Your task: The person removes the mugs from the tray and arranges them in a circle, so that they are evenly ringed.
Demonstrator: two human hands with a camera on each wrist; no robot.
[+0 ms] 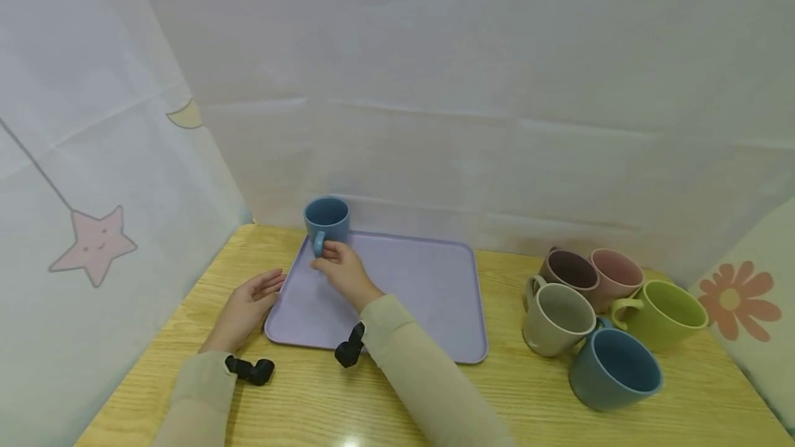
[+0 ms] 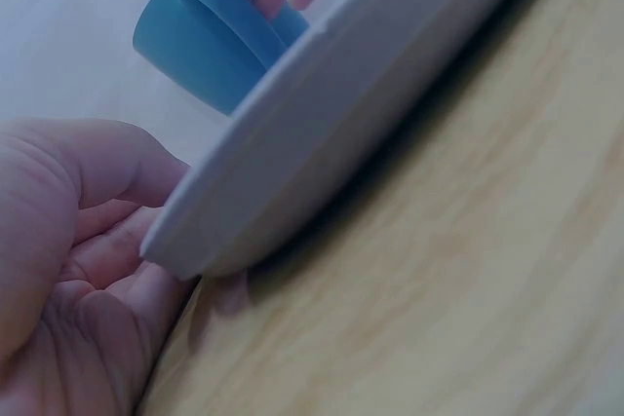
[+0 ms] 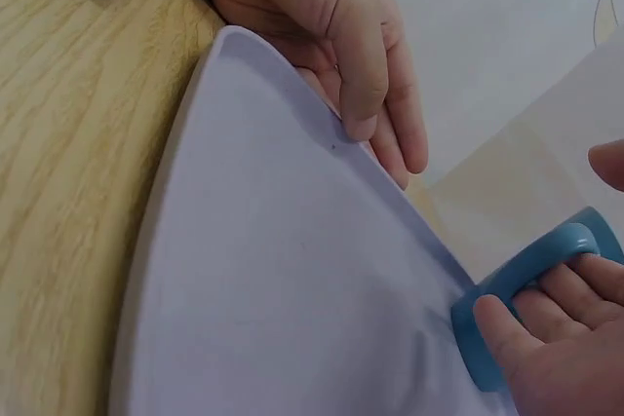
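Observation:
A blue mug (image 1: 327, 220) stands upright at the far left corner of the lilac tray (image 1: 404, 281), its handle turned toward the front. My right hand (image 1: 345, 273) is at this mug, fingers beside the handle; in the right wrist view the thumb stands apart from the mug. At the tray's left edge is my left hand (image 1: 247, 309). In the left wrist view its thumb lies against the rim of the tray (image 2: 283, 114), with the other fingers outside and lower, partly hidden by the rim.
Right of the tray stand several mugs on the wooden table (image 1: 310, 399): a brown mug (image 1: 568, 271), a pink mug (image 1: 615, 278), a cream mug (image 1: 559, 319), a green mug (image 1: 667, 316) and another blue mug (image 1: 615, 370). A white cloth backdrop (image 1: 404, 88) hangs behind.

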